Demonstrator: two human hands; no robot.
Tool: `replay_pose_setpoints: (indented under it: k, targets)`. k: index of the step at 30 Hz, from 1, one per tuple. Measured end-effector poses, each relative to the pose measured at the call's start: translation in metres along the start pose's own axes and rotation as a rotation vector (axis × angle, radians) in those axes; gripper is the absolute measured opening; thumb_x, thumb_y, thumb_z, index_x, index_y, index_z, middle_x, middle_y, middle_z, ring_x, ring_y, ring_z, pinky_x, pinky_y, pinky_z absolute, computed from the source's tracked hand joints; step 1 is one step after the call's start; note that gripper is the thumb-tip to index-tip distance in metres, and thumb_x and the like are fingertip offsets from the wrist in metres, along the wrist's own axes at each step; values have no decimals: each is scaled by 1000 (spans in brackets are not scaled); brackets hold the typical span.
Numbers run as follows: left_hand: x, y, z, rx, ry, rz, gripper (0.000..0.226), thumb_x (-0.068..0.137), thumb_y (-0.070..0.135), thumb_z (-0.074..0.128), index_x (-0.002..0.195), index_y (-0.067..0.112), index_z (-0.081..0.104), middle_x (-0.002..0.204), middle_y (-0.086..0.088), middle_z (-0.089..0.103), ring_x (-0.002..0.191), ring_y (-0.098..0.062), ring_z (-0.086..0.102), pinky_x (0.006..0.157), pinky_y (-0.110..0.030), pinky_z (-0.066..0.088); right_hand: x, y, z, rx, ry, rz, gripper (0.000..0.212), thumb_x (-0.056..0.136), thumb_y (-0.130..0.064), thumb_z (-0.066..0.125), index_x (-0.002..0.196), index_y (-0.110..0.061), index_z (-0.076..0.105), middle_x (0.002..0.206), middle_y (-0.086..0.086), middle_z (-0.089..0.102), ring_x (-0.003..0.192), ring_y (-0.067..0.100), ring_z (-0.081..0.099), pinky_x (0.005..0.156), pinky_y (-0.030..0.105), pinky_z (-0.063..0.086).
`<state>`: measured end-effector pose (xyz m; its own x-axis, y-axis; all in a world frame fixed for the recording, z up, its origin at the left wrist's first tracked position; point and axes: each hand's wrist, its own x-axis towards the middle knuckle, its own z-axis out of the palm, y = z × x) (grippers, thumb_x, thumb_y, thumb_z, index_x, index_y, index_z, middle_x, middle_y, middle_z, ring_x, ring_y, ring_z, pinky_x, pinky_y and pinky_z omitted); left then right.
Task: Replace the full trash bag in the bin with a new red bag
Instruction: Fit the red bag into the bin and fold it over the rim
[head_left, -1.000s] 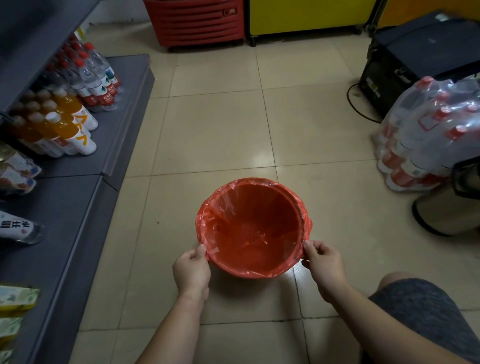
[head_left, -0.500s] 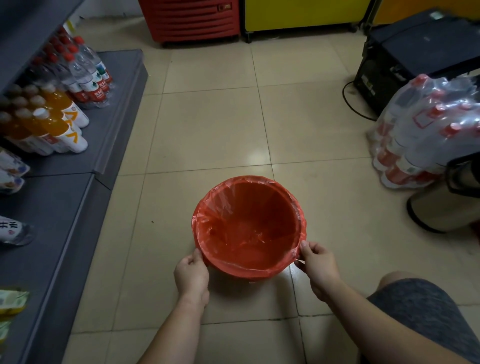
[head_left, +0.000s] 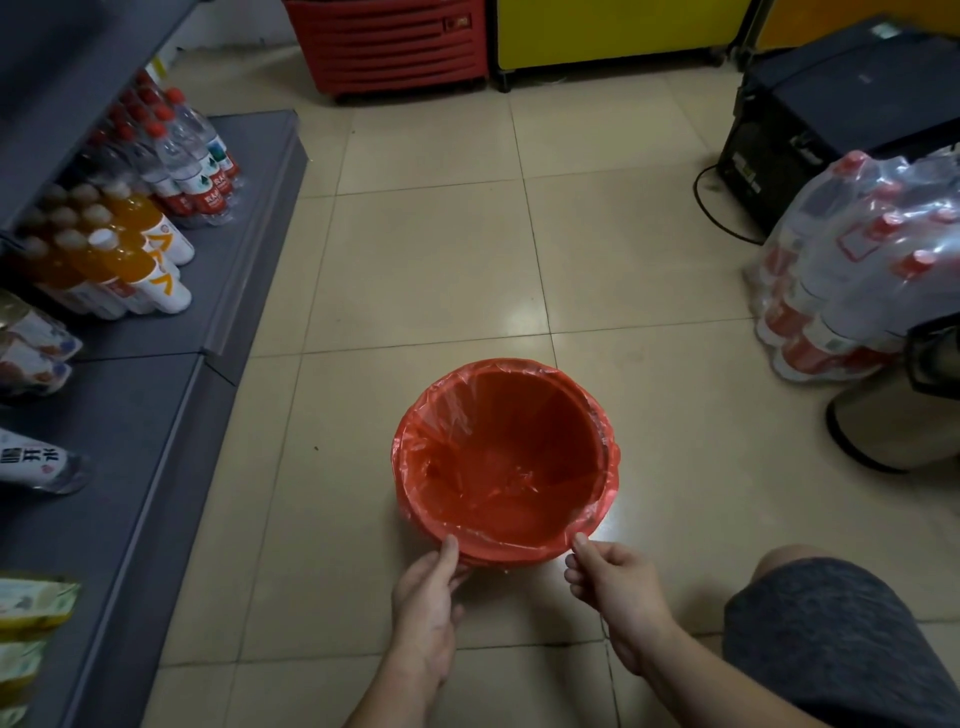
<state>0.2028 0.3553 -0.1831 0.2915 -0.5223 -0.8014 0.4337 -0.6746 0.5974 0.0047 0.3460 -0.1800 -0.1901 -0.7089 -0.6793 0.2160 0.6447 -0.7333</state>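
A round bin stands on the tiled floor, lined with a red plastic bag (head_left: 498, 467) whose edge is folded over the rim (head_left: 607, 499). The bag looks empty inside. My left hand (head_left: 428, 597) pinches the folded bag edge at the near left of the rim. My right hand (head_left: 610, 582) pinches the bag edge at the near right, thumb up against the rim. The bin's own wall is hidden under the bag.
A grey shelf (head_left: 156, 415) with drink bottles (head_left: 135, 260) runs along the left. A shrink-wrapped pack of water bottles (head_left: 852, 270), a black box (head_left: 831, 119) with a cable and a second bin (head_left: 893, 421) are at right. My knee (head_left: 831, 639) is near right.
Both hands slid along the rim from the bin's sides toward its near edge, closer together. The view shifted so the bin sits further from me.
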Motion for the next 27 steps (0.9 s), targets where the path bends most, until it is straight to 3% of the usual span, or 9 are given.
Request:
replay_pose_setpoints:
  k: [4,8,12,23,27]
  targets:
    - [0,-4,-1,-17,36,13,19,86,28,75,99,14,73,83,1,78,91,-17,66,67,-33,36,3,3,-3,-40,23,-40,28,95,-19,66,75,0,69,58,5,62,56,16,53,63,34,50]
    - [1,-7,-4,-3,40,28,6,87,22,73,87,16,72,69,7,74,85,-18,64,64,-33,32,4,1,-3,-52,7,-24,29,95,-25,66,78,-3,70,63,5,66,62,17,58,63,32,52]
    - [2,-6,-6,-1,-9,-17,6,91,23,68,92,18,71,74,4,70,83,-17,61,66,-34,32,4,2,0,-49,-6,-5,30,94,-31,68,86,-3,73,69,7,68,64,16,60,65,31,55]
    - [10,-3,-6,85,-59,-24,13,96,26,61,85,20,65,76,3,64,82,-16,57,67,-34,30,4,4,8,-122,62,-129,31,98,-18,61,75,1,68,58,3,59,56,14,49,61,31,44]
    - [16,-4,-8,142,-54,-5,7,96,28,61,98,23,65,94,6,69,92,-13,61,79,-38,39,6,5,5,-277,77,-200,28,97,-24,61,75,-8,69,66,5,67,61,14,56,66,36,49]
